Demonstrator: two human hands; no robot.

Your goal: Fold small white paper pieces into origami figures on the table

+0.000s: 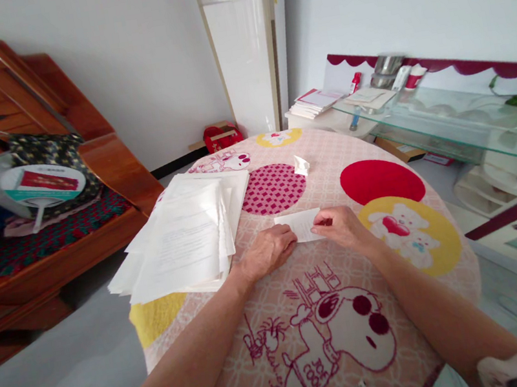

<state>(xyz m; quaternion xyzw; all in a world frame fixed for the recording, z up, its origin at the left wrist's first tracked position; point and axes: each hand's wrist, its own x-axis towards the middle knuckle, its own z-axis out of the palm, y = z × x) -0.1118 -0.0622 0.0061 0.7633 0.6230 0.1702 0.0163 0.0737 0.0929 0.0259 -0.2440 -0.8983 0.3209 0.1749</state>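
A small folded sheet of paper with faint printing lies on the round table between my hands. My left hand has its fingers curled together on the paper's left edge, pressing it near the tabletop. At the paper's right edge, my right hand pinches it between thumb and fingers. Left of my left hand is a loose stack of printed paper sheets, unevenly piled. A small crumpled white paper piece stands farther back on the cloth.
A patterned tablecloth covers the table. To the left is a wooden bench with a bag and a hand fan. A glass shelf holding several items stands at right. Behind the table rises a white air conditioner.
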